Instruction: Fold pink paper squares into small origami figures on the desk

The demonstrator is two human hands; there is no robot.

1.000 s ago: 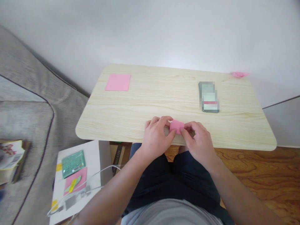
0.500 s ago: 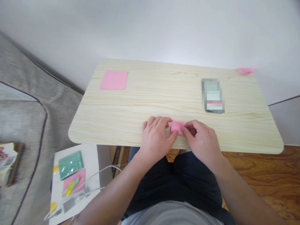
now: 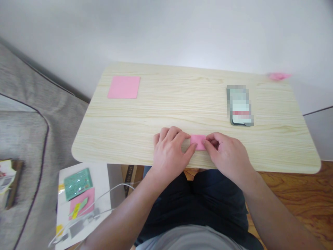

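A small folded piece of pink paper (image 3: 198, 142) lies near the front edge of the pale wooden table (image 3: 166, 100). My left hand (image 3: 171, 149) holds its left side, the index fingertip at the upper left corner and the thumb on the lower edge. At the right edge, my right hand (image 3: 230, 152) pinches the paper between thumb and index finger, its other fingers curled under. A larger square stack of pink paper (image 3: 124, 87) rests flat at the table's back left.
A phone (image 3: 240, 106) with a blurred screen lies right of centre. Crumpled pink paper (image 3: 279, 76) sits at the back right corner. Lower left, a white box top (image 3: 101, 173) carries a green packet (image 3: 78, 184), paper pieces and a white cable (image 3: 114, 187). A grey sofa (image 3: 23, 139) stands left.
The view has shifted slightly. The fingers have moved a little on the folded pink paper, and it looks flatter and more fully exposed between my hands.
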